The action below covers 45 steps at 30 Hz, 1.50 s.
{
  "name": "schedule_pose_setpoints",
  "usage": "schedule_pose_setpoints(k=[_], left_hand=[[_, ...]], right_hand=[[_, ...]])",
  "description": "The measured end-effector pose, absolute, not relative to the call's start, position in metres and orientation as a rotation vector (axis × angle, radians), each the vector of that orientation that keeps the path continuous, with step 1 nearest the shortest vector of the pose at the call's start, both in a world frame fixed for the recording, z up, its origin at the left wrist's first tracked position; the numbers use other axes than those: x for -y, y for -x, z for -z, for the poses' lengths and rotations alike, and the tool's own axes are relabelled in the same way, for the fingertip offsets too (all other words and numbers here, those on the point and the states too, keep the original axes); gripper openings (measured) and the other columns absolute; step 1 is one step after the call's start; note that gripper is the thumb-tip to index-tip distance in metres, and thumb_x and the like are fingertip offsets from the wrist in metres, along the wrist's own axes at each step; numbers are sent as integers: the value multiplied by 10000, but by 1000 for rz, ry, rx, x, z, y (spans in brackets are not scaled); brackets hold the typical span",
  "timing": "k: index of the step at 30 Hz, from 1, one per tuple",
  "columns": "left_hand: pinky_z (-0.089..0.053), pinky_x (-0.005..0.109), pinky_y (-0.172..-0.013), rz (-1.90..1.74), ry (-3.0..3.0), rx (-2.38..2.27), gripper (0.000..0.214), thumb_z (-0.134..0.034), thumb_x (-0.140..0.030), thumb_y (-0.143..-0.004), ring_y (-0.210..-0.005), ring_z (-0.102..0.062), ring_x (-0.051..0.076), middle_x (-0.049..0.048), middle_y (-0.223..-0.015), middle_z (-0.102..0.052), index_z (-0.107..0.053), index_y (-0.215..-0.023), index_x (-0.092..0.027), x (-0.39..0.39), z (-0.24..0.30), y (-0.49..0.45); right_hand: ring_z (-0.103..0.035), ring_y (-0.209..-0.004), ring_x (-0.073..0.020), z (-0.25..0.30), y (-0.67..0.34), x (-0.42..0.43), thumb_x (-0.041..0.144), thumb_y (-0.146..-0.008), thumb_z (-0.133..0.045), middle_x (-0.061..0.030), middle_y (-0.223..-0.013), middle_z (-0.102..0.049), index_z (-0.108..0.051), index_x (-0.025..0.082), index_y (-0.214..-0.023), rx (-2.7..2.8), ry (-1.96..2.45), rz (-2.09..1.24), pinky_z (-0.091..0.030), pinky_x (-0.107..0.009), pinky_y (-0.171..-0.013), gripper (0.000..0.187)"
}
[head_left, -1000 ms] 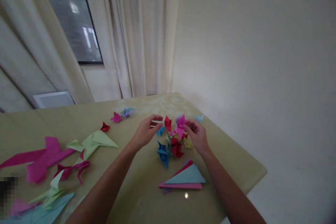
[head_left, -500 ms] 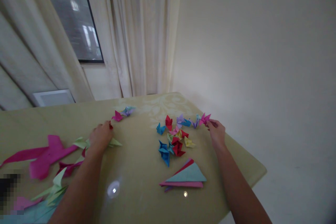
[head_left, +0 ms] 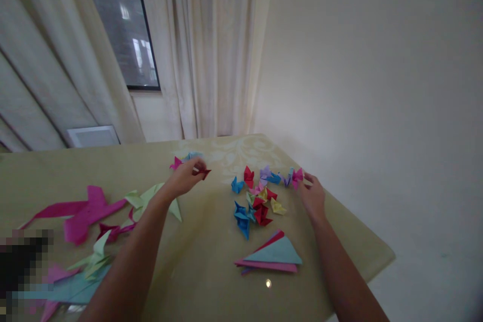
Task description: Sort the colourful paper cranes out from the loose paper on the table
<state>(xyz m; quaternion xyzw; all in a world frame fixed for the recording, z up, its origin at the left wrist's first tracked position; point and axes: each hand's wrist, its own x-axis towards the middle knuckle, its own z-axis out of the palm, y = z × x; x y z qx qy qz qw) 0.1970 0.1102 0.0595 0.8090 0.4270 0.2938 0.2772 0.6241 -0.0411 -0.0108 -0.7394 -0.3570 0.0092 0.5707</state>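
Observation:
My left hand [head_left: 186,177] is raised a little above the yellow-green table [head_left: 211,241] and pinches a small red folded paper piece [head_left: 204,173]. My right hand [head_left: 313,194] rests near the table's right edge, fingertips on a small pink folded piece [head_left: 297,177]. Between the hands lies a cluster of small folded paper pieces [head_left: 257,196] in red, blue, yellow and purple. Behind my left hand lie a pink piece [head_left: 175,163] and a pale blue one [head_left: 191,155].
Folded triangles of pink and light-blue paper [head_left: 273,256] lie near the front edge. Larger pink [head_left: 85,211], green [head_left: 151,197] and blue paper shapes spread over the left side. Curtains [head_left: 211,50] and a window [head_left: 121,20] stand behind; the table's right edge drops off close to my right hand.
My left hand picked up the small red piece from beside the green paper and carried it right and up. My right hand stayed by the pink piece. The view shifted slightly.

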Motion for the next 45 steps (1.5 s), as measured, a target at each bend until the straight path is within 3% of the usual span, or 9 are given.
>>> schedule_pose_setpoints(k=[6, 16, 21, 25, 27, 28, 31, 37, 45], left_hand=[[-539, 284, -656, -750, -2097, -729, 296, -663, -434, -875, -743, -711, 190, 49, -841, -750, -734, -1013, -182, -72, -79, -240], [-572, 344, -894, -853, -2320, -617, 198, -656, -171, -896, -976, -697, 219, 85, -1050, -698, -769, -1054, -209, -20, -58, -307], [-596, 344, -915, -837, -2234, -594, 322, -629, -355, -977, -1030, -718, 215, 107, -1231, -714, -678, -1259, -206, -37, -57, -294], [-397, 536, -1206, -1033, -2289, -1278, 354, -550, -343, -992, -1376, -546, 331, 168, -1394, -627, -678, -1274, -170, -82, -40, -239], [-241, 721, -1219, -1061, -2182, -1539, 471, -547, -271, -956, -1521, -336, 469, 281, -1575, -436, -607, -1384, -84, -103, -26, -206], [-244, 733, -1211, -1003, -2096, -1728, 514, -558, -274, -941, -1550, -283, 479, 260, -1639, -365, -583, -1431, -119, -111, -20, -191], [-291, 660, -1233, -849, -2011, -1823, 574, -597, -237, -891, -1579, -276, 436, 232, -1646, -404, -579, -1456, -139, -130, -9, -161], [-459, 433, -1180, -897, -2065, -1607, 382, -654, -279, -820, -1354, -611, 284, 116, -1358, -721, -735, -1183, -190, -147, -12, -158], [-507, 414, -1112, -1327, -2070, -1333, 260, -641, -408, -911, -1156, -707, 251, 66, -1186, -787, -752, -1046, -216, -119, -61, -198]], right_hand=[[-644, -730, -225, -13, -592, 48, 512, -923, -568, -145, -1061, -693, -734, 153, -1159, 1095, 1655, 331, -564, -417, -763, 460], [-688, -743, -220, -25, -500, 53, 425, -916, -753, -11, -894, -755, -792, 310, -1038, 1632, 1148, -334, -550, -330, -693, 172], [-686, -801, -237, -33, -514, 59, 409, -945, -707, -42, -876, -747, -776, 269, -906, 1595, 1132, -335, -541, -337, -721, 161], [-637, -755, -216, -41, -536, 64, 455, -941, -707, -51, -858, -698, -743, 244, -890, 1449, 1161, -312, -521, -319, -678, 219], [-615, -731, -204, -41, -542, 65, 478, -937, -711, -43, -844, -677, -730, 238, -879, 1406, 1149, -311, -513, -311, -662, 247], [-607, -722, -200, -41, -543, 65, 487, -940, -708, -39, -828, -667, -724, 236, -866, 1405, 1145, -312, -508, -308, -656, 262], [-609, -732, -203, -39, -540, 64, 504, -971, -668, -38, -810, -663, -723, 233, -848, 1450, 1162, -325, -502, -308, -659, 303], [-660, -776, -217, -32, -530, 60, 500, -991, -643, -45, -847, -715, -744, 240, -911, 1507, 1208, -358, -518, -323, -700, 290], [-661, -765, -209, -33, -523, 60, 508, -986, -662, -47, -869, -720, -755, 239, -952, 1493, 1183, -413, -525, -313, -676, 287]])
